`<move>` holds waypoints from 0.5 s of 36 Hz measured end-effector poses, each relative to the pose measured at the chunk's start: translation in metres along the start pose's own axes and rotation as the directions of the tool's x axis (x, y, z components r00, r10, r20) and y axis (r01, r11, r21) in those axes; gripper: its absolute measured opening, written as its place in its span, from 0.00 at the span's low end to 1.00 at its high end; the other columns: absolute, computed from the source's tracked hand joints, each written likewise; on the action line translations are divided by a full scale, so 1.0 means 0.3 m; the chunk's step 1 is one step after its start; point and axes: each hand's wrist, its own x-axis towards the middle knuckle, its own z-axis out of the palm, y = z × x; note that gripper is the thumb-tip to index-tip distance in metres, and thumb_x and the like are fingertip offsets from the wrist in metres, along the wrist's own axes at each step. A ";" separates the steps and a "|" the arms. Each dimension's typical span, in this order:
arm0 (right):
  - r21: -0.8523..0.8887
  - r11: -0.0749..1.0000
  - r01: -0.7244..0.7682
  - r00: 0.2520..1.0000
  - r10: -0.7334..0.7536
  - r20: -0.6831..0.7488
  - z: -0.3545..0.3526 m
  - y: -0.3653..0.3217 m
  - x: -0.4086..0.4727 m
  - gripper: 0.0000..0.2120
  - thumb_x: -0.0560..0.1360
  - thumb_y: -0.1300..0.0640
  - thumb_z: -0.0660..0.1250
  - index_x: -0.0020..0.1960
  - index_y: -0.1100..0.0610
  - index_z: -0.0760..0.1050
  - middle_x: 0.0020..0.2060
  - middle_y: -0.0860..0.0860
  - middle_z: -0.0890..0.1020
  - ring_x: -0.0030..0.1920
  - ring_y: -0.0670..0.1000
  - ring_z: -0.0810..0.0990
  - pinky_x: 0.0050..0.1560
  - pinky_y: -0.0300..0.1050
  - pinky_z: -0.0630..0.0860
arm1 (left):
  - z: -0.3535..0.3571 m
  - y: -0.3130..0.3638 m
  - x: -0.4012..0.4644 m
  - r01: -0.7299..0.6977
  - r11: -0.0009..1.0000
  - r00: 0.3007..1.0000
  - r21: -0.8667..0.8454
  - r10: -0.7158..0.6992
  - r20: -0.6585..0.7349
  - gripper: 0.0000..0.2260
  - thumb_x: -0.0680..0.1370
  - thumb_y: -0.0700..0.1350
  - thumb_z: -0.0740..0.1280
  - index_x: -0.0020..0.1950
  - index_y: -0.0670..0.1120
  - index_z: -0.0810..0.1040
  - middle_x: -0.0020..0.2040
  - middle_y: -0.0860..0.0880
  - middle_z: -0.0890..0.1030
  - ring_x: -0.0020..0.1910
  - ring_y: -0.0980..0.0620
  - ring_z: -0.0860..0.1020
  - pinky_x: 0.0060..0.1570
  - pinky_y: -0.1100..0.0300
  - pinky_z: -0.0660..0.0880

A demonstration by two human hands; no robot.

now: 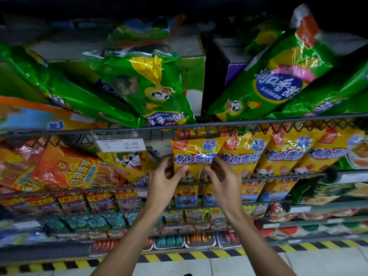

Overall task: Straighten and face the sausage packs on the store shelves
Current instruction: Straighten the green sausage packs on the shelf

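Two bare forearms are raised from the bottom edge twd the 2nd wire shelf. A yellow sausage pack (194, 156) is grasped at its lower part: left hand (166, 177) w/ thumb curled over the pack's lower left edge, right hand (221, 176) w/ fingers curled round its lower right edge. The pack is stood upright at the left end of a row of matching yellow packs (282, 154) that are leaned rightward, behind the shelf's front rail (278, 177). A price tag (121, 145) reading 12.00 is hung from the upper rail, just left of the pack. Orange packs (67, 166) are lain tilted further left. Green packs (143, 90) are slumped on the shelf above.
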 end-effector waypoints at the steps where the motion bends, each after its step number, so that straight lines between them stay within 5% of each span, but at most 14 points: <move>1: -0.024 1.000 0.008 1.000 -0.008 0.012 0.004 0.006 -0.003 0.21 0.79 0.52 0.71 0.69 0.58 0.77 0.52 0.33 0.79 0.51 0.31 0.79 0.54 0.25 0.73 | 0.001 -0.009 -0.001 0.004 1.000 1.000 0.018 -0.005 0.018 0.19 0.75 0.59 0.71 0.64 0.56 0.77 0.51 0.69 0.80 0.52 0.74 0.78 0.50 0.75 0.74; 7: -0.050 0.998 -0.032 0.999 0.031 -0.024 0.019 0.031 -0.039 0.22 0.80 0.48 0.70 0.71 0.54 0.76 0.57 0.38 0.81 0.55 0.35 0.80 0.57 0.32 0.77 | -0.011 -0.056 0.002 -0.030 0.988 0.996 0.148 0.017 0.088 0.19 0.80 0.60 0.67 0.68 0.56 0.75 0.55 0.67 0.80 0.54 0.68 0.80 0.55 0.69 0.77; 11: -0.095 0.992 -0.082 0.996 0.078 -0.045 0.028 0.025 -0.034 0.22 0.79 0.44 0.69 0.67 0.55 0.80 0.52 0.44 0.86 0.51 0.43 0.85 0.50 0.27 0.76 | -0.015 -0.060 -0.006 -0.016 0.991 0.994 0.132 0.001 0.113 0.14 0.82 0.53 0.67 0.65 0.49 0.79 0.48 0.65 0.83 0.49 0.69 0.81 0.50 0.72 0.76; 18: -0.131 0.991 -0.034 0.990 0.016 -0.137 0.009 -0.006 -0.018 0.22 0.80 0.43 0.67 0.68 0.55 0.80 0.47 0.46 0.88 0.40 0.44 0.84 0.41 0.43 0.83 | 0.004 -0.034 -0.004 -0.051 0.992 0.999 0.118 0.048 0.023 0.16 0.80 0.58 0.66 0.62 0.52 0.82 0.49 0.65 0.83 0.51 0.67 0.81 0.55 0.68 0.78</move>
